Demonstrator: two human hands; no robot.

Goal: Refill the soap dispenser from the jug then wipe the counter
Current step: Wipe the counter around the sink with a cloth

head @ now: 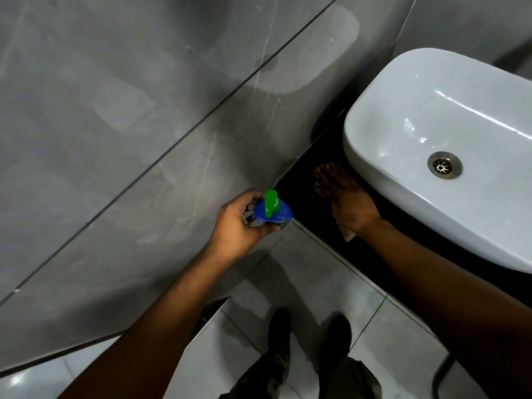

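A soap dispenser [272, 211] with a blue top and green pump is gripped by my left hand [239, 223], held off the counter's left end close to the grey wall. My right hand [345, 203] lies flat, fingers straight, on the black counter [305, 171] to the left of the basin. A bit of pale cloth [349, 234] shows under its heel. No jug is in view.
A white basin [431, 156] with a metal drain [444, 165] sits on the counter at right. A grey tiled wall [129, 125] fills the left. Below are pale floor tiles [302, 283] and my two dark shoes [308, 329].
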